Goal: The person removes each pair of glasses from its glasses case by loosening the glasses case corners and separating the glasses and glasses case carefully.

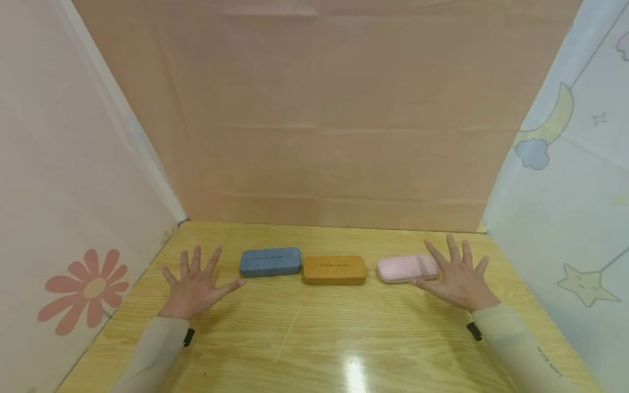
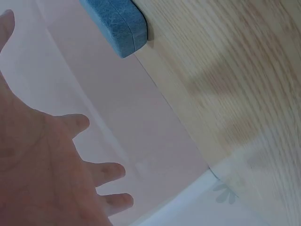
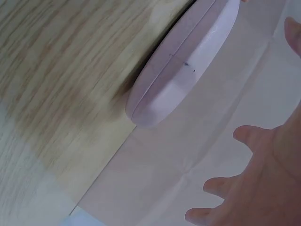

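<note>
Three glasses cases lie in a row on the wooden table [image 1: 245, 338]. At the left is a blue case [image 1: 271, 262], in the middle a mustard-yellow case [image 1: 334, 271] with small dark lettering, and at the right a pink case [image 1: 405, 268] with rounded ends. My left hand [image 1: 196, 289] is spread wide to the left of the blue case, holding nothing. With fingers splayed, my right hand [image 1: 459, 278] hovers at the pink case, its thumb overlapping the case's front edge in the head view. The right wrist view shows the pink case [image 3: 183, 66] apart from the fingers.
A brown-pink sheet [image 1: 334, 120] hangs behind the table's back edge. Pale curtains stand on both sides, the left with a red flower [image 1: 83, 289], the right with a moon and star [image 1: 587, 284]. A bright reflection shows near the table's front.
</note>
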`<state>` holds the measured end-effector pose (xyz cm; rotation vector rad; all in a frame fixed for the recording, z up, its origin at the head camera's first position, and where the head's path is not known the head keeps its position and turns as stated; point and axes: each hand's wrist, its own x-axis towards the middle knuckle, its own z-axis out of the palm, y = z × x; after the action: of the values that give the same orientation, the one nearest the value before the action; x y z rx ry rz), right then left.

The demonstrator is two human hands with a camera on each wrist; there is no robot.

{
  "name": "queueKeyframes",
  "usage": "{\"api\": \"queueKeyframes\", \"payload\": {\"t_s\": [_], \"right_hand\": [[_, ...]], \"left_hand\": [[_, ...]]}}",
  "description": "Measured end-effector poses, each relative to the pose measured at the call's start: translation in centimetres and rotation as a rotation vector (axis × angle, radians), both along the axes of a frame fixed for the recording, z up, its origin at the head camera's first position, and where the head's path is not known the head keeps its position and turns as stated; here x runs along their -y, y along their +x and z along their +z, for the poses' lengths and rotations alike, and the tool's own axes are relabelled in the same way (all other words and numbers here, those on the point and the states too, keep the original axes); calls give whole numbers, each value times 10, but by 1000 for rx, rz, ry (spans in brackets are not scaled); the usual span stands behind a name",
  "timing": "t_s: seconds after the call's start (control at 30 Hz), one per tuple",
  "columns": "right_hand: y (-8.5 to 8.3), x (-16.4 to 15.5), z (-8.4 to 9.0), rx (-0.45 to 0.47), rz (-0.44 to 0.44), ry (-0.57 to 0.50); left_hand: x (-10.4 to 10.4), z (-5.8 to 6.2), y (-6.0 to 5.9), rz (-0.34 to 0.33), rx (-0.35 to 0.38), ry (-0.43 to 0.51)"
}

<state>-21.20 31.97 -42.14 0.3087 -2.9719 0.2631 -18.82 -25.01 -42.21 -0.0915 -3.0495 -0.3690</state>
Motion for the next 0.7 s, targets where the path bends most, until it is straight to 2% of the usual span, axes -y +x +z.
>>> {"api": "queueKeyframes", "payload": {"t_s": [0.17,0.33,0.43,0.53,0.7], "right_hand": [[-1,2,-2,1,11,-3],[-2,6,-5,-17,17,-8],[1,10,-6,-44,30,-18],[6,16,-8,-74,58,-49],[16,33,-13,-99,90,-97]], "left_hand": [[2,1,1,-6,-2,-1],[6,-4,-4,-110,-21,68],[7,-10,-13,-171,-19,132],[6,-17,-25,-184,-12,208],[2,-29,-45,-191,75,370]]}}
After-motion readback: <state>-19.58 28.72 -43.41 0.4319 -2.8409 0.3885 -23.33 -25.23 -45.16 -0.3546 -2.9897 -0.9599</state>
